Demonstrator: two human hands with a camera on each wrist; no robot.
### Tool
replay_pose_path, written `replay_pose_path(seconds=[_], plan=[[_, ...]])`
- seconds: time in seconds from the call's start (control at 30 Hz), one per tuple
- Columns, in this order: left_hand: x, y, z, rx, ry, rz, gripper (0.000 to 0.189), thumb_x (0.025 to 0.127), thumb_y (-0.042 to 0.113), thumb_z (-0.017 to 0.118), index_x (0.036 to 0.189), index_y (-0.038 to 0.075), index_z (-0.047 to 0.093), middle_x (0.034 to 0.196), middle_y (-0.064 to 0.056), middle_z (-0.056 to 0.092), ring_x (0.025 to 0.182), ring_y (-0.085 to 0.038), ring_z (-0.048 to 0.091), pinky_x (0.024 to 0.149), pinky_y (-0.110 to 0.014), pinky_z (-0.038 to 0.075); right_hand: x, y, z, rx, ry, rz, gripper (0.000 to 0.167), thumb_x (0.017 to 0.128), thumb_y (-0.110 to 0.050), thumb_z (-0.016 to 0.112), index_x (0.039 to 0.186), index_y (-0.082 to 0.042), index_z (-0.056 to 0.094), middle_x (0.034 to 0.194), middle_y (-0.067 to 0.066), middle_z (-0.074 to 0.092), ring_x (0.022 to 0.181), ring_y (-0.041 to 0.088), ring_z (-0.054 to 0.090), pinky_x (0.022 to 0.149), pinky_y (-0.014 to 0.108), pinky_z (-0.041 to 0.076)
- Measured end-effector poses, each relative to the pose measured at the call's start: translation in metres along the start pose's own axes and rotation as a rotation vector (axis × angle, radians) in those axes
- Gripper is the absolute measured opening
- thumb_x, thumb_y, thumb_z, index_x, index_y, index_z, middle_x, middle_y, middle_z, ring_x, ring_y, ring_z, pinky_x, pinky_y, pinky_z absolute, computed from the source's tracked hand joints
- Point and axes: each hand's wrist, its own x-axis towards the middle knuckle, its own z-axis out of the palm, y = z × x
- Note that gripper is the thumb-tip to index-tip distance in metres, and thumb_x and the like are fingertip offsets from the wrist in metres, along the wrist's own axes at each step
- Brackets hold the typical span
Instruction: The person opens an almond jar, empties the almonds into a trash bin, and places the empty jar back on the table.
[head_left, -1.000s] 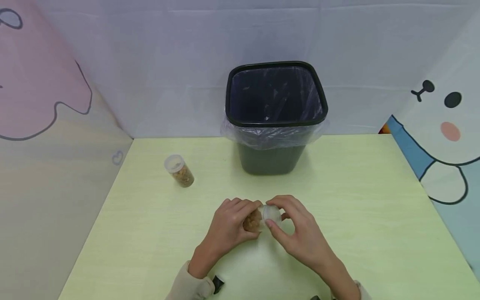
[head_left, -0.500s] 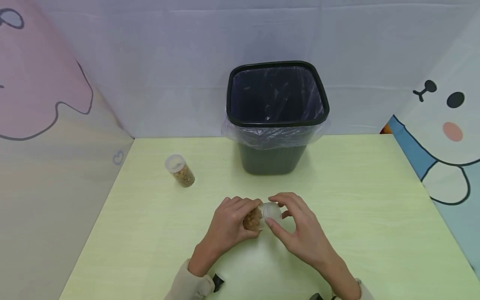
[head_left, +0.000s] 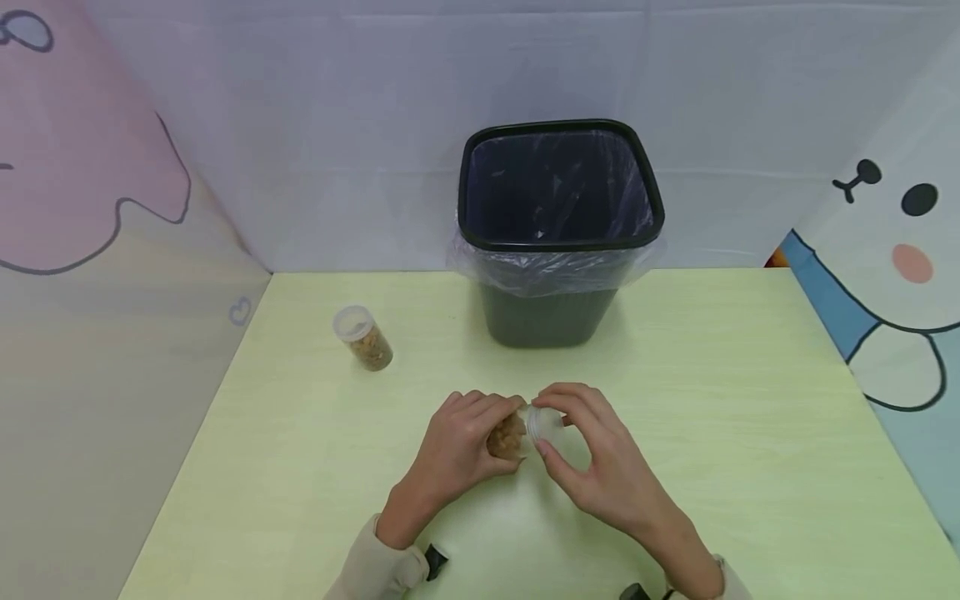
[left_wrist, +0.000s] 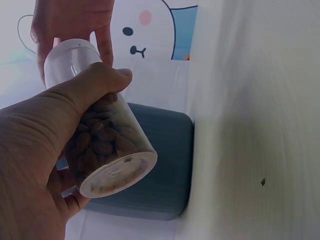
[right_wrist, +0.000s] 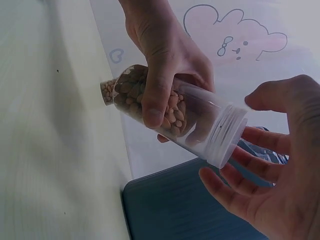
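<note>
My left hand [head_left: 461, 446] grips a clear plastic jar [head_left: 507, 438] of almonds [left_wrist: 102, 142], held on its side above the table. Its thumb lies across the jar wall in the left wrist view, and the jar's base faces that camera. At the other end is a ribbed translucent lid [right_wrist: 226, 135], pointing right in the head view. Around this lid my right hand [head_left: 603, 467] is spread, thumb on the near side and fingers on the far side. In the right wrist view its thumb and fingertips stand loosely about the lid, with a small gap at the thumb.
A second clear jar [head_left: 367, 343] with brown contents and a whitish lid stands at the back left of the pale table [head_left: 720, 392]. Behind the hands is a dark bin [head_left: 551, 317] lined with a clear bag, against the white cloth wall [head_left: 360, 150].
My right hand's fingertips have shifted slightly around the lid, the index finger coming closer to the lid's edge. The left hand keeps its grip on the jar. The head view has shifted slightly.
</note>
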Motion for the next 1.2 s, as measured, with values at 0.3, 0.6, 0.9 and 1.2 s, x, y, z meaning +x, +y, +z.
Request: replay_pose_path(seconds=[0.3, 0.6, 0.9, 1.2], plan=[[-0.0022, 0.0, -0.0005, -0.002, 0.007, 0.01, 0.064, 0.064, 0.033, 0.096, 0.122, 0.018, 0.073, 0.102, 0.01, 0.077, 0.087, -0.01, 0.067, 0.068, -0.023, 0.043, 0.0, 0.0005, 0.0027, -0.055, -0.011, 0.037, 0.043, 0.091, -0.019, 0.08, 0.13, -0.011, 0.065, 0.131, -0.001, 0.062, 0.12, 0.014, 0.056, 0.078, 0.026, 0.056], [-0.002, 0.0, -0.0006, -0.009, -0.004, 0.007, 0.065, 0.065, 0.034, 0.097, 0.124, 0.019, 0.072, 0.103, 0.01, 0.077, 0.086, -0.01, 0.068, 0.069, -0.024, 0.046, -0.0011, 0.0002, 0.001, -0.037, -0.065, -0.025, 0.046, 0.088, -0.01, 0.076, 0.131, -0.013, 0.062, 0.138, 0.001, 0.057, 0.129, 0.019, 0.05, 0.102, 0.027, 0.043], [-0.0034, -0.0013, 0.0003, -0.021, 0.006, 0.009, 0.065, 0.065, 0.034, 0.096, 0.123, 0.018, 0.072, 0.102, 0.01, 0.077, 0.085, -0.01, 0.067, 0.069, -0.024, 0.046, 0.0005, 0.0026, 0.0029, -0.05, -0.015, -0.059, 0.047, 0.089, -0.013, 0.077, 0.133, -0.011, 0.063, 0.139, 0.004, 0.057, 0.131, 0.021, 0.05, 0.098, 0.029, 0.047], [-0.0023, -0.0017, 0.0004, -0.025, 0.022, 0.013, 0.067, 0.063, 0.034, 0.098, 0.123, 0.018, 0.072, 0.101, 0.01, 0.077, 0.085, -0.01, 0.067, 0.068, -0.025, 0.047, 0.0023, 0.0026, 0.0033, -0.064, -0.027, 0.005, 0.041, 0.093, -0.016, 0.077, 0.13, -0.009, 0.063, 0.131, 0.0, 0.062, 0.111, 0.011, 0.06, 0.077, 0.027, 0.056]])
